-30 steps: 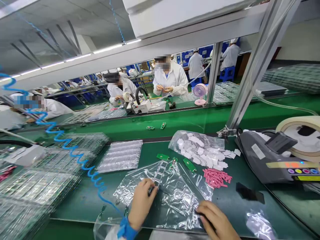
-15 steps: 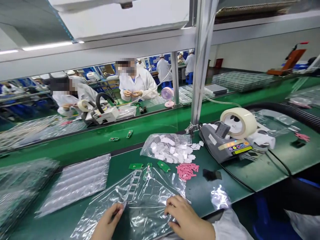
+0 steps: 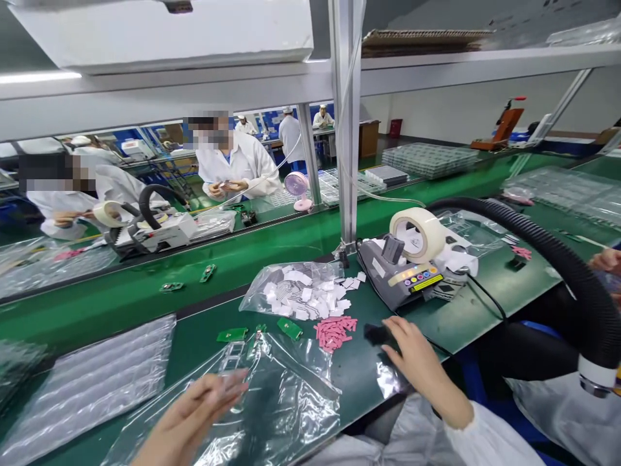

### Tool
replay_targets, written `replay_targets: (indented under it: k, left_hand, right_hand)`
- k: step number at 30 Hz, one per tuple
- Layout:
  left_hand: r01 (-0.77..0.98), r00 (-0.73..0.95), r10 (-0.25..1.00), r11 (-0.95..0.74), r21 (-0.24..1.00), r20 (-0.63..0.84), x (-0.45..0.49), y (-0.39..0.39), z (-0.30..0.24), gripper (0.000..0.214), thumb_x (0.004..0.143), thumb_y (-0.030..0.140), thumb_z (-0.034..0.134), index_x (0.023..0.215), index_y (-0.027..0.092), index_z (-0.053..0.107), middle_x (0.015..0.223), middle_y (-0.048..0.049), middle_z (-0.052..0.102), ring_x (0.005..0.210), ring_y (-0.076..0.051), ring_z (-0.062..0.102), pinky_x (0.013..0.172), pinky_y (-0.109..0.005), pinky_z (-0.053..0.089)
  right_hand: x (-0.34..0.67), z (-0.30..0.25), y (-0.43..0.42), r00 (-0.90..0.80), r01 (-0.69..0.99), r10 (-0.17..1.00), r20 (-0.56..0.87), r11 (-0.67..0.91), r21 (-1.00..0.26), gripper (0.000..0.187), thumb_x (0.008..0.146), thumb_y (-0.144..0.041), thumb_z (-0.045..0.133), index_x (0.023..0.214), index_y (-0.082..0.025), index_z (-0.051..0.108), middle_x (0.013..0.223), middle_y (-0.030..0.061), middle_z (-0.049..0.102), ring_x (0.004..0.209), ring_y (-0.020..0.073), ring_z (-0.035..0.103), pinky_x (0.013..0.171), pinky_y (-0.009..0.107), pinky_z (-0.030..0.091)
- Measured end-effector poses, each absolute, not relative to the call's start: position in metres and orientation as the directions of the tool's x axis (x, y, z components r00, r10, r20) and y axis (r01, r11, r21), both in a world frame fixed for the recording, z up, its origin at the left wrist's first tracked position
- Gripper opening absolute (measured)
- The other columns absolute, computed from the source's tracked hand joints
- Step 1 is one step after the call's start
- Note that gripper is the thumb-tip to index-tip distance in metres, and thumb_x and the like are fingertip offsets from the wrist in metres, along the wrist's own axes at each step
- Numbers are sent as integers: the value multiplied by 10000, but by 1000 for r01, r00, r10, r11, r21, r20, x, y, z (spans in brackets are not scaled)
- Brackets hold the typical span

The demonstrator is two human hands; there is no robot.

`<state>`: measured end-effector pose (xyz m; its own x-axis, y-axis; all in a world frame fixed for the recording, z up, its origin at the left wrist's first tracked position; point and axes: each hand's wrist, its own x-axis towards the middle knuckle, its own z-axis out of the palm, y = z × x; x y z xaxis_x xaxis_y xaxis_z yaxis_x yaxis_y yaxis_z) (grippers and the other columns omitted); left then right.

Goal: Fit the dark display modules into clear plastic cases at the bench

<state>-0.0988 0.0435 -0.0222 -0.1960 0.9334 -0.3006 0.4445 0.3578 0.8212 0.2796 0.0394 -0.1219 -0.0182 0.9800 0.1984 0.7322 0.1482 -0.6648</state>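
Note:
My left hand (image 3: 201,404) is closed over the clear plastic bag (image 3: 286,408), pinching a small clear plastic piece (image 3: 229,386) whose outline is blurred. Behind those fingers a strip of clear frames (image 3: 231,355) lies partly under the bag's edge. My right hand (image 3: 414,356) is stretched out palm down, fingers apart, at the edge of some thin black pieces (image 3: 377,334). It partly covers them, and I see nothing held in it. Nearby are a pile of pink strips (image 3: 334,332) and a green circuit board (image 3: 290,328); another green circuit board (image 3: 232,334) lies left of it.
A grey tape dispenser (image 3: 395,275) carries a wide tape roll (image 3: 417,234). White pads spill from a bag (image 3: 255,288). A wrapped ridged tray (image 3: 97,382) lies at left. A black hose (image 3: 543,252) arches at right, near a co-worker's hand (image 3: 606,260). A metal post (image 3: 345,129) rises behind.
My right hand has left the clear bag and moved right to the black pieces. My left hand has lifted slightly, with the small clear piece between its fingers. The view has turned right.

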Motion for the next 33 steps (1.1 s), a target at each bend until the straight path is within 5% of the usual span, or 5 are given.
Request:
replay_targets:
  k: [3, 9, 12, 19, 33]
  left_hand:
    - [294, 266, 895, 279, 914, -359, -30, 58, -11, 278, 756, 541, 548, 783, 265, 573, 1105, -15, 665, 1088, -251, 587, 959, -415, 465]
    - [351, 678, 711, -90, 932, -186, 82, 83, -13, 183, 852, 377, 438, 776, 220, 495, 961, -42, 644, 937, -180, 588, 867, -338, 469]
    - [350, 761, 628, -187, 918, -162, 131, 85, -27, 88, 793, 283, 524, 827, 203, 534, 969, -39, 641, 905, -167, 590, 840, -302, 467]
    - [306, 892, 438, -411, 859, -108, 254, 70, -77, 456, 640, 211, 689, 1077, 175, 562, 1036, -77, 613, 894, -193, 579, 820, -337, 468]
    - [232, 969, 208, -581, 780, -133, 404, 32, -129, 274, 820, 401, 576, 846, 130, 608, 804, -9, 631, 725, -144, 601, 683, -330, 505]
  right_hand:
    - [307, -137, 54, 65, 749, 977, 203, 87, -657, 275, 805, -263, 566, 1058, -162, 612, 1112, 146, 561, 996, 312, 530, 832, 501, 445]
    - [314, -139, 56, 130, 603, 965, 226, 105, -791, 205, 789, -333, 613, 929, -190, 658, 1028, 78, 609, 949, 234, 564, 822, 400, 466]
    - [336, -138, 30, 277, 444, 939, 205, 64, -894, 287, 771, -399, 624, 974, -201, 664, 1021, 82, 632, 831, 208, 600, 734, 338, 500]
    - [390, -158, -63, 748, -43, 663, -27, 8, -999, 472, 759, -553, 611, 1012, -155, 629, 861, 92, 679, 634, 158, 594, 563, 274, 508]
    - [457, -203, -129, 894, -393, 273, -354, 100, -914, 516, 521, -532, 791, 809, -127, 651, 701, 63, 700, 539, 164, 615, 502, 277, 534]
